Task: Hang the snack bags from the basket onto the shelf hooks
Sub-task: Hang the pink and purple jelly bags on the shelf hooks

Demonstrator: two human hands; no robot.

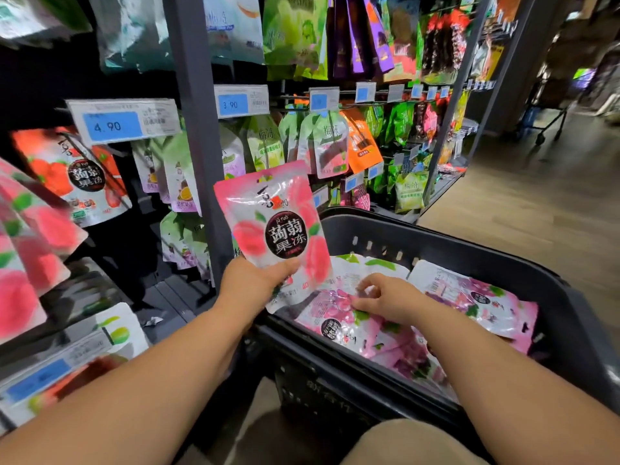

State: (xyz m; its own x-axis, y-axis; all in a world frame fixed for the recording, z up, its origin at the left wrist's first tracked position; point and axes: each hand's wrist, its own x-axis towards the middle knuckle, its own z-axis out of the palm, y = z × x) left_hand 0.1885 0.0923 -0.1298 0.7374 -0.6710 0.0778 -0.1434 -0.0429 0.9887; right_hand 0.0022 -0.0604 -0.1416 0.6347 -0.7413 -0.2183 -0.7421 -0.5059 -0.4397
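Note:
My left hand (253, 283) grips the bottom edge of a pink peach jelly bag (273, 226) and holds it upright over the near left corner of the black basket (553, 297). My right hand (385, 297) is inside the basket, its fingertips pinching the top of a pink and purple bag (339, 313) that lies on the pile. Several more snack bags (476, 297) lie flat in the basket. Matching pink peach bags (30, 236) hang on hooks at the far left of the shelf.
A grey shelf upright (198, 129) stands just behind the held bag. Red strawberry bags (77, 176) hang under a 4.90 price tag (117, 122). Green and orange bags fill the hooks to the right. The wooden floor aisle (520, 203) lies at right.

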